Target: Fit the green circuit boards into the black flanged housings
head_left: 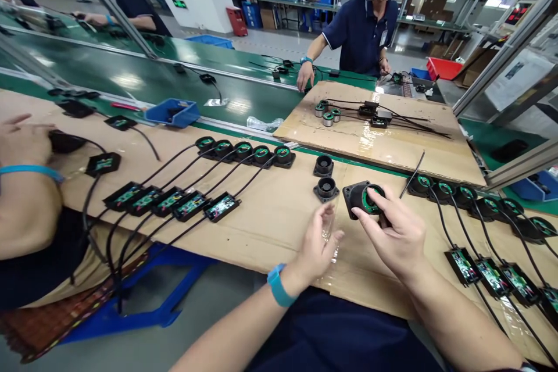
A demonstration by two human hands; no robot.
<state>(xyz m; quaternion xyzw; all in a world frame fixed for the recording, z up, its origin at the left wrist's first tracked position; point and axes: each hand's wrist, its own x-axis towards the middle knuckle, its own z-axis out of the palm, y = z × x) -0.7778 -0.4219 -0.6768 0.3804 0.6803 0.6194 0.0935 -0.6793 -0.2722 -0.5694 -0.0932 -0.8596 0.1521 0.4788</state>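
Note:
My right hand (394,235) grips a black round housing (360,197) with a green circuit board in it, tilted on the cardboard-covered bench (270,215). My left hand (317,244), with a blue wristband, hovers just left of it, fingers loosely curled and holding nothing I can see. Two empty black housings (325,177) stand a little beyond my left hand. To the right lies a row of filled housings (475,203) wired to small black boards (492,276).
On the left lies another row of wired housings (244,152) and boards (174,202). A co-worker's arm (26,197) reaches in at the far left. Across the green conveyor (143,78) a person in a dark shirt (361,32) leans on it. A blue bin (173,113) sits by the belt.

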